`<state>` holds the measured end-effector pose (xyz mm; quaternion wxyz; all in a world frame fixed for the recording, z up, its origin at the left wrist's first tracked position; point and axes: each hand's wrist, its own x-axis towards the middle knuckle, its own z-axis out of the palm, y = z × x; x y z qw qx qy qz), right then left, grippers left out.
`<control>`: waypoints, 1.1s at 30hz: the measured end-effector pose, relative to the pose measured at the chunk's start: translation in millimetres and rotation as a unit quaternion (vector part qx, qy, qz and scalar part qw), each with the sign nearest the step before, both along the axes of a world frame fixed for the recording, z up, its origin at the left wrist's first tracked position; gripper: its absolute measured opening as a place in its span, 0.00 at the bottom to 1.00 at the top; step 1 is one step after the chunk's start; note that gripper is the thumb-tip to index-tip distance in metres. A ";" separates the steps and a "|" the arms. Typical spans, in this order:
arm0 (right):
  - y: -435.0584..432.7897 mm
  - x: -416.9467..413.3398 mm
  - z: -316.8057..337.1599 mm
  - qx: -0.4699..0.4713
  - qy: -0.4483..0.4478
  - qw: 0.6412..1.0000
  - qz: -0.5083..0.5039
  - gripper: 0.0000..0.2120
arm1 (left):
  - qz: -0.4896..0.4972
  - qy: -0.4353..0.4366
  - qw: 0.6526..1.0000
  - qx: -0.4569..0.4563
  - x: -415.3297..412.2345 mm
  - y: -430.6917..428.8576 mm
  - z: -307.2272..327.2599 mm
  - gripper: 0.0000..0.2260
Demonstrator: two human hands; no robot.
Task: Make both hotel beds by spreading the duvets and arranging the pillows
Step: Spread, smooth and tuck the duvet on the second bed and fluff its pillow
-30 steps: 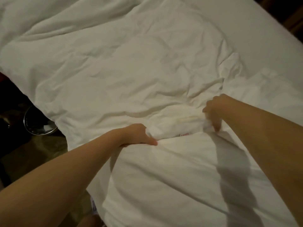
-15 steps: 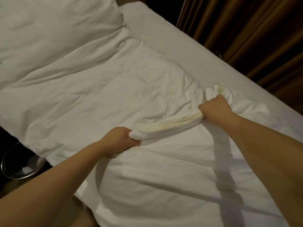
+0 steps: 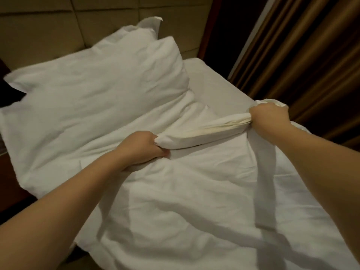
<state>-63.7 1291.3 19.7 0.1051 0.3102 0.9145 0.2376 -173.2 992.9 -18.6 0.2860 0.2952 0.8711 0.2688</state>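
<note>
A single bed (image 3: 215, 85) with a white fitted sheet fills the head view, its far side close to brown pleated curtains (image 3: 311, 55) and its top end against a padded beige headboard (image 3: 48, 26).

A white duvet (image 3: 194, 201) lies over the near part of the bed, creased and crossed by the shadows of both arms. Its upper edge is bunched into a thick roll (image 3: 204, 131) stretched taut across the bed and raised slightly at the right. The fabric in the roll shows a faint yellowish tinge along its folds. A strip of bare sheet shows between the duvet and the curtains.

A large white pillow (image 3: 97, 90) lies flat at the head of the bed, just beyond the roll. It is wrinkled, and one corner reaches the left edge. A second white pillow (image 3: 145, 30) stands behind it, leaning on the headboard, with a corner flap of its case pointing up.

The person's left hand (image 3: 142, 147) is near the middle of the bed, fingers curled around the left end of the roll. The right hand (image 3: 270, 117) is a closed fist around the other end, near the far side of the bed, with a tuft of cloth showing above the knuckles.
</note>
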 end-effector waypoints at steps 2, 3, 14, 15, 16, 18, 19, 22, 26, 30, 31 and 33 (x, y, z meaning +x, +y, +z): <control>-13.6 -72.8 20.0 0.018 0.025 0.999 0.021 0.10 | 0.026 0.011 1.000 -0.003 -59.4 -11.5 20.6 0.12; -22.5 -114.3 30.3 0.022 0.045 0.998 0.032 0.09 | 0.049 0.019 0.999 -0.001 -92.9 -20.2 30.6 0.12; -139.3 -432.2 -51.2 -0.087 0.055 0.970 0.221 0.17 | 0.199 0.058 0.949 -0.236 -342.6 -150.3 -46.3 0.19; -144.0 -436.9 -70.7 -0.102 0.011 0.967 0.234 0.17 | 0.168 0.029 0.948 -0.268 -344.7 -153.5 -66.6 0.20; -145.2 -440.3 -85.7 -0.112 -0.029 0.962 0.248 0.17 | 0.132 0.004 0.947 -0.292 -346.5 -154.2 -84.0 0.21; -137.9 -447.1 -97.0 -0.113 -0.109 0.949 0.273 0.18 | 0.085 -0.029 0.950 -0.299 -352.1 -148.9 -103.1 0.22; -129.9 -450.2 -96.5 -0.100 -0.148 0.943 0.282 0.20 | 0.079 -0.035 0.956 -0.281 -357.0 -144.6 -106.0 0.22; -96.4 -453.2 -85.1 -0.041 -0.266 0.929 0.254 0.33 | 0.053 -0.045 0.973 -0.219 -365.1 -120.4 -99.7 0.28; -60.5 -450.7 -78.3 0.039 -0.315 0.922 0.223 0.37 | -0.011 0.052 0.980 -0.191 -352.6 -64.6 -96.3 0.41; -49.5 -441.9 -82.8 0.005 -0.270 0.919 0.288 0.22 | 0.017 0.148 0.977 -0.154 -347.9 -21.3 -112.6 0.33; -45.9 -437.4 -82.6 -0.025 -0.258 0.920 0.293 0.19 | 0.019 0.170 0.974 -0.151 -349.4 -17.6 -115.1 0.27; -37.9 -425.5 -82.2 -0.083 -0.237 0.927 0.279 0.18 | 0.002 0.214 0.965 -0.151 -353.3 -17.3 -117.5 0.16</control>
